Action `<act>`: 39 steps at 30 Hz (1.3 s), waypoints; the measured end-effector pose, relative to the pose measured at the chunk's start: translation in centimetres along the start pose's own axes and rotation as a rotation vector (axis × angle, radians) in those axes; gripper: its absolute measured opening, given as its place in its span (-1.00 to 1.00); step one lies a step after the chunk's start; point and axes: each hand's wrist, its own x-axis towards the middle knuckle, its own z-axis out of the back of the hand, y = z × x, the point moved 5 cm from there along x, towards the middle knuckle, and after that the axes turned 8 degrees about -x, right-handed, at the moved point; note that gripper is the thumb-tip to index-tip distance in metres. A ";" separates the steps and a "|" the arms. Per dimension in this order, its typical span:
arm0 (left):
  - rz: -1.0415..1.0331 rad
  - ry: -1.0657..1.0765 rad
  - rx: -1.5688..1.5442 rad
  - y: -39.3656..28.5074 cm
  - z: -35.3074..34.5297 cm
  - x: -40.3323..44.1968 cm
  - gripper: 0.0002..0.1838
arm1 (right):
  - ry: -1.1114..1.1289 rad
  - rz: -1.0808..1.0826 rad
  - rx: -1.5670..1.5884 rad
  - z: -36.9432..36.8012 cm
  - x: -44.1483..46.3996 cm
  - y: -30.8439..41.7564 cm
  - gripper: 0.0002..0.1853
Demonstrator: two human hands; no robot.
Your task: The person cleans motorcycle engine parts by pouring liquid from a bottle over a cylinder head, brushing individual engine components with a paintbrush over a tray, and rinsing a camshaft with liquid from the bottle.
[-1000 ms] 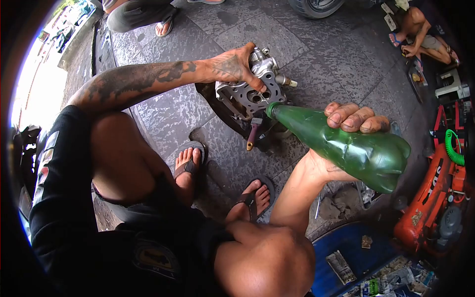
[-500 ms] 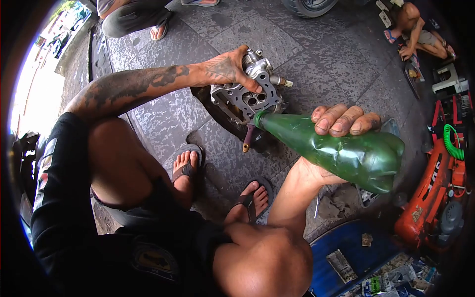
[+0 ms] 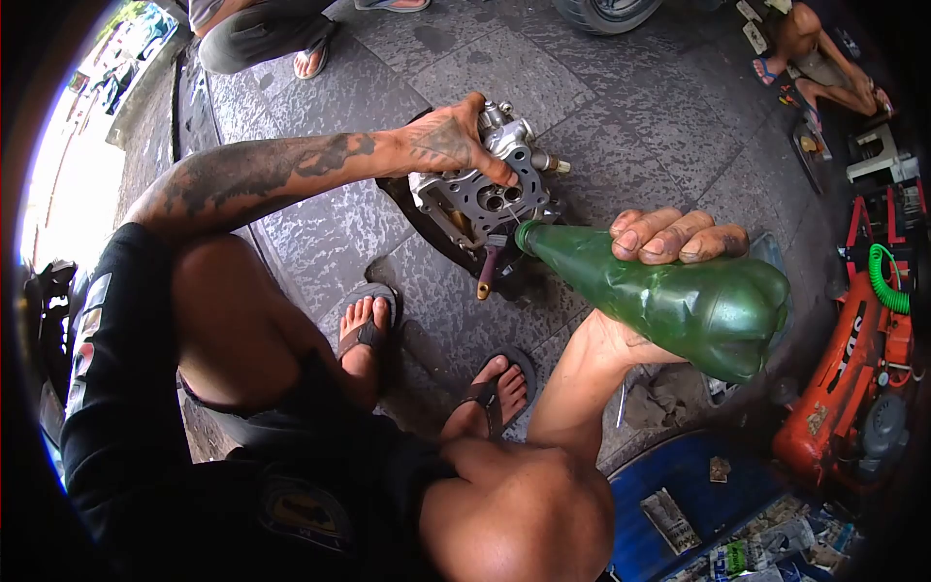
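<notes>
My left hand [image 3: 446,141] grips a metal engine cylinder head [image 3: 529,184], thumb across its flat gasket face, which is turned up towards me and shows two round ports. Wrapped around a green plastic bottle [image 3: 679,296] is my right hand [image 3: 669,236]. The bottle lies tilted on its side, its uncapped mouth close to the lower edge of the cylinder head. A thin streak, possibly liquid, shows at the mouth. A brush [image 3: 490,267] with a purple handle rests just below, against a dark pan [image 3: 402,199] under the cylinder head.
Crouching people are at the top left and top right, one with a sandalled foot [image 3: 310,63]. A tyre [image 3: 611,15] stands at the top. To the right is an orange-red machine [image 3: 829,373] with a green coiled hose [image 3: 887,276]. A blue surface [image 3: 630,514] with scraps lies below.
The bottle's mouth has drawn slightly right and down, away from the brush, uncovering its bristle end. The cylinder head stays in my left hand, tilted slightly differently. The person at top right has shifted.
</notes>
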 end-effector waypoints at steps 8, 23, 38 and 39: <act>0.221 0.001 -0.075 -0.1 -0.2 -0.3 0.01 | 0.013 -0.021 0.016 -0.9 -0.1 -0.5 -0.45; -0.043 0.073 0.519 4.2 -1.3 1.5 -0.62 | -0.093 0.060 0.021 0.5 -1.0 -1.4 -0.36; 0.177 0.017 -0.307 5.5 -0.7 0.4 -0.33 | -0.095 0.043 0.013 1.8 -0.7 -1.6 -0.39; 0.178 0.019 -0.306 5.5 -0.5 0.3 -0.33 | -0.097 0.043 0.013 1.8 -0.8 -1.8 -0.39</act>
